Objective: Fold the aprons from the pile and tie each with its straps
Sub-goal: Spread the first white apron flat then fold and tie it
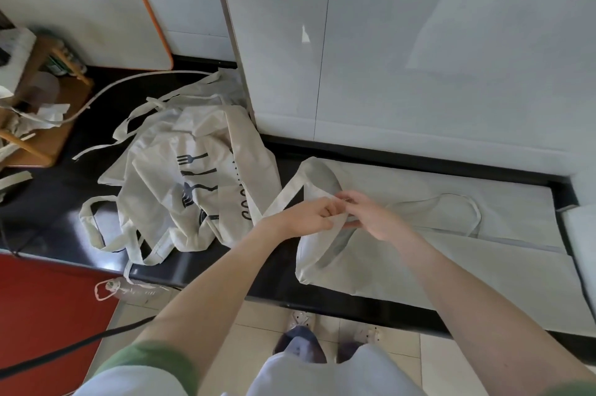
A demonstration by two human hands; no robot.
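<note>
**A:** Both hands are together at the middle of the black counter (pixel 58 202), right over the near-left end of the flat apron (pixel 451 260).

**B:** And they're busy. The left hand (pixel 309 216) has its fingers curled round a wide strap (pixel 283 198), which runs off up and to the left from the knuckles.

**A:** The right hand (pixel 371 218) is touching the left, fingertips pinching the same strap where it crosses between them (the exact lay of the fingers is blurred, so I won't call which finger is where).

**B:** So both are gripping the strap. Where's the apron itself?

**A:** Spread lengthwise along the counter, stretching away to the right, plain side up. A thinner strap loop (pixel 474 211) lies on top of it, well right of the hands.

**B:** And the pile (pixel 193 176)?

**A:** Left of the hands, crumpled, with a fork-and-spoon print facing up and loose straps trailing across the dark surface and over the front edge.

**B:** Round the edges?

**A:** A white cutting board (pixel 80 14) with an orange rim leans at the back left, and there's a wooden tray (pixel 48 144) at the far left. Below the counter are the tiled floor (pixel 435 360) and the person's shoes (pixel 367 336). A green sleeve cuff (pixel 154 363) shows on the left arm.
</note>
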